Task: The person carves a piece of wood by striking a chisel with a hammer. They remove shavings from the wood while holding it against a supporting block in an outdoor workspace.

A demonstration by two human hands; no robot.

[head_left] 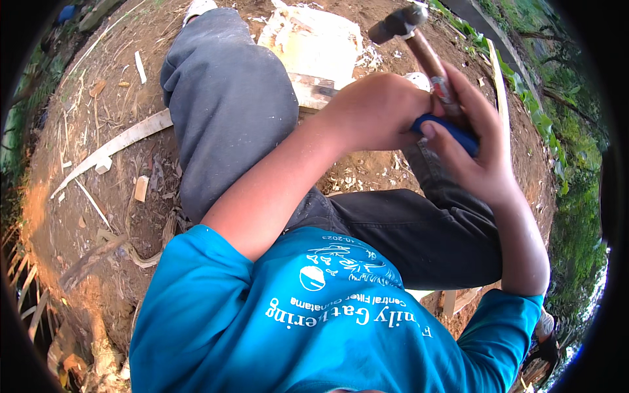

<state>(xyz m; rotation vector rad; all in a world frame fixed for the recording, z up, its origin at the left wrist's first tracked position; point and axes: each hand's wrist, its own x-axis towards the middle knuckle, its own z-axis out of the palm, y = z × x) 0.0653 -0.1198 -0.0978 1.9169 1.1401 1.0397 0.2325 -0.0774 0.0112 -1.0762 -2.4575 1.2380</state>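
Observation:
I hold a hammer (419, 46) with a dark metal head, a brown wooden shaft and a blue grip, raised in front of me. My right hand (478, 144) wraps the blue grip from the right. My left hand (380, 108) is closed in a fist against the grip's left end; what it holds is hidden. Beyond the hands a pale, hewn block of wood (314, 46) lies on the ground with a dark strip along its near edge. My knees in dark trousers (229, 98) flank it.
Bare reddish earth (85, 196) is strewn with wood chips and shavings. A long pale wooden strip (118, 144) lies at the left. A thin pale lath (501, 85) lies at the right, beside green plants. Sticks stand at the lower left.

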